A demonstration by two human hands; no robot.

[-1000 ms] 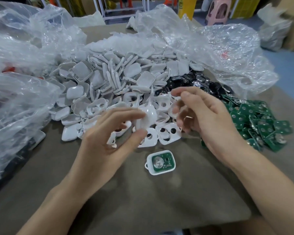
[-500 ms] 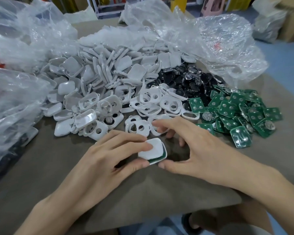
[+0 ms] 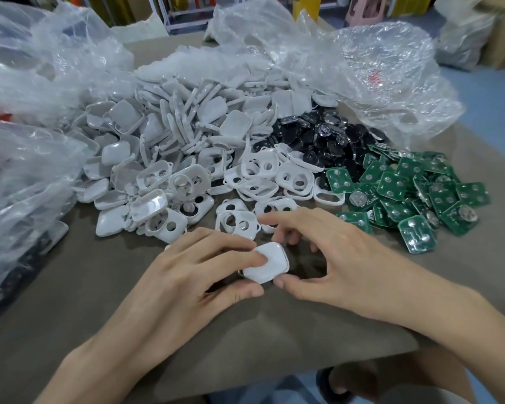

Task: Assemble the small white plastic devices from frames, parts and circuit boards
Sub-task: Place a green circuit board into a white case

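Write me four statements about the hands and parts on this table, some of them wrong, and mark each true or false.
1. The left hand grips a white device that sits on the table. True.
2. The green boards lie left of the device. False: the boards lie to its right.
3. The right hand holds a board. False: it holds no board, and its thumb rests at the device's near edge.
4. A pile of black parts lies beyond the white frames. True.
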